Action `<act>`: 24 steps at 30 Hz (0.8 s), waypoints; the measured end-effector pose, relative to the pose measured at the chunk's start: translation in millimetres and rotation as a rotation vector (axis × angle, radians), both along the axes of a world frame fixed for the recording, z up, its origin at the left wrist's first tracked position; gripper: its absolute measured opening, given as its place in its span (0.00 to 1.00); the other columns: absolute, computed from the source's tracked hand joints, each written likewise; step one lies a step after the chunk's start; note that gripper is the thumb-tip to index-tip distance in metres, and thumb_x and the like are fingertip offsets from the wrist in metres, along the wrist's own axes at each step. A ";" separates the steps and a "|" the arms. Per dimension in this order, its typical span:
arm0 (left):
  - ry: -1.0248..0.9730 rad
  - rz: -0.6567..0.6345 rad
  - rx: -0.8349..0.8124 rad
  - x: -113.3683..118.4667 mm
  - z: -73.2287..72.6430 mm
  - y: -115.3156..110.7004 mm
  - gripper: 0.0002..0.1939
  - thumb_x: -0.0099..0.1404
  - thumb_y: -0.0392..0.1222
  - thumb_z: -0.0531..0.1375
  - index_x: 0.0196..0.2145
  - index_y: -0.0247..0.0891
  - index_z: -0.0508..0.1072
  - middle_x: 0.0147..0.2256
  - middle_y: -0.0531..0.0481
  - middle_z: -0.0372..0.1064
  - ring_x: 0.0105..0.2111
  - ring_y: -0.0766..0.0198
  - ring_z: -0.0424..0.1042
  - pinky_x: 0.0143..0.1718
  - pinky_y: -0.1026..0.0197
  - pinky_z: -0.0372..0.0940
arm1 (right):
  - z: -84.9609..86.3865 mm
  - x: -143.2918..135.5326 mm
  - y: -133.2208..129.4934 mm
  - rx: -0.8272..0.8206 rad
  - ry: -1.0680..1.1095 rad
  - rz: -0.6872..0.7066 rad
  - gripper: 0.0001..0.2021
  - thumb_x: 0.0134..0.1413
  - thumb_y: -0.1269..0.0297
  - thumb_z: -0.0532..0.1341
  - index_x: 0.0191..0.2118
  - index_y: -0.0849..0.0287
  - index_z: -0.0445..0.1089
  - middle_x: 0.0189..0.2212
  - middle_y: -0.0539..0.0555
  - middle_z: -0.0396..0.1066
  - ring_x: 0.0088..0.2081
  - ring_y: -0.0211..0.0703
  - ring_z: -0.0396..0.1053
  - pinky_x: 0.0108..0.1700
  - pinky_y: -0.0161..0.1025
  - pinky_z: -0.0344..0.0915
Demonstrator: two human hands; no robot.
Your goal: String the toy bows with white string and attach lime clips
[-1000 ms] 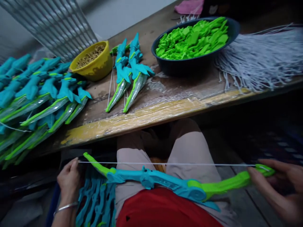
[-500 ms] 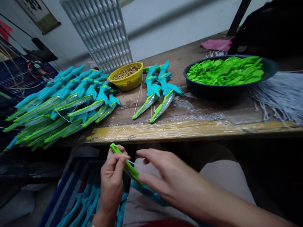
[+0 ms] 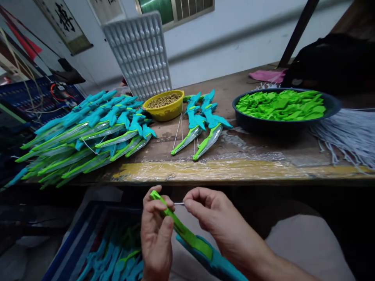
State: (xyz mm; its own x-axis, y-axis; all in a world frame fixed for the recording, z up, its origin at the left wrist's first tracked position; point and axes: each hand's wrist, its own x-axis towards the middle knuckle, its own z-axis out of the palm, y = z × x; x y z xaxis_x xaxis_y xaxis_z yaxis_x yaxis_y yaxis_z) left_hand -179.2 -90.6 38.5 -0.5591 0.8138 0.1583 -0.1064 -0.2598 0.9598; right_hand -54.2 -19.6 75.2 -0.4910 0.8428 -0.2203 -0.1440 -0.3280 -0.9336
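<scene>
My left hand (image 3: pixel 155 230) grips the green tip of a teal and green toy bow (image 3: pixel 187 236) held over my lap. My right hand (image 3: pixel 211 214) pinches the end of a thin white string (image 3: pixel 178 203) right beside that tip. The rest of the bow runs down to the lower right and is partly hidden by my right forearm.
On the wooden table (image 3: pixel 234 164) lie a big pile of bagged bows (image 3: pixel 82 136), two bagged bows (image 3: pixel 199 125), a yellow bowl of rings (image 3: pixel 165 105), a dark basin of green parts (image 3: pixel 281 107) and white strings (image 3: pixel 348 132). A blue crate of bows (image 3: pixel 111 253) stands below left.
A second ago my hands held the bow's two ends with the string stretched. Now both hands are at the left tip, and my right hand has closed on the string end.
</scene>
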 end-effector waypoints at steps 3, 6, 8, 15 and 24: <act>-0.227 -0.034 0.111 1.3 6.9 1.0 0.10 0.63 0.50 0.67 0.38 0.46 0.72 0.50 0.51 0.61 0.41 0.58 0.67 0.49 0.55 0.65 | 21.4 3.0 7.0 0.273 -0.057 0.027 0.08 0.59 0.71 0.58 0.28 0.61 0.69 0.25 0.49 0.66 0.28 0.36 0.61 0.29 0.31 0.58; -0.393 -0.154 0.169 -4.0 10.7 2.5 0.10 0.69 0.51 0.60 0.35 0.42 0.69 0.35 0.52 0.61 0.32 0.63 0.64 0.38 0.60 0.67 | 37.2 2.4 7.6 0.632 -0.119 0.051 0.10 0.62 0.77 0.55 0.31 0.60 0.66 0.28 0.47 0.68 0.30 0.36 0.65 0.34 0.32 0.60; -0.503 -0.227 0.185 -7.3 12.6 1.9 0.11 0.70 0.50 0.59 0.34 0.40 0.69 0.31 0.53 0.59 0.29 0.65 0.62 0.36 0.62 0.66 | 40.6 -0.5 4.2 0.785 -0.145 0.077 0.09 0.62 0.79 0.56 0.33 0.60 0.65 0.30 0.47 0.67 0.30 0.35 0.65 0.33 0.32 0.60; -0.672 -0.269 0.214 -9.4 17.7 -5.2 0.13 0.63 0.48 0.67 0.32 0.40 0.69 0.29 0.54 0.56 0.27 0.67 0.61 0.30 0.64 0.64 | 30.0 -15.6 -10.0 0.934 -0.252 0.176 0.08 0.60 0.78 0.53 0.35 0.58 0.63 0.34 0.51 0.65 0.29 0.39 0.63 0.28 0.33 0.59; -0.669 -0.320 0.233 -12.8 11.0 -4.9 0.10 0.65 0.49 0.64 0.34 0.42 0.71 0.30 0.53 0.57 0.28 0.65 0.61 0.31 0.63 0.66 | 26.5 -21.7 -9.2 1.070 -0.254 0.197 0.09 0.63 0.73 0.47 0.31 0.56 0.54 0.30 0.51 0.61 0.26 0.39 0.59 0.26 0.37 0.53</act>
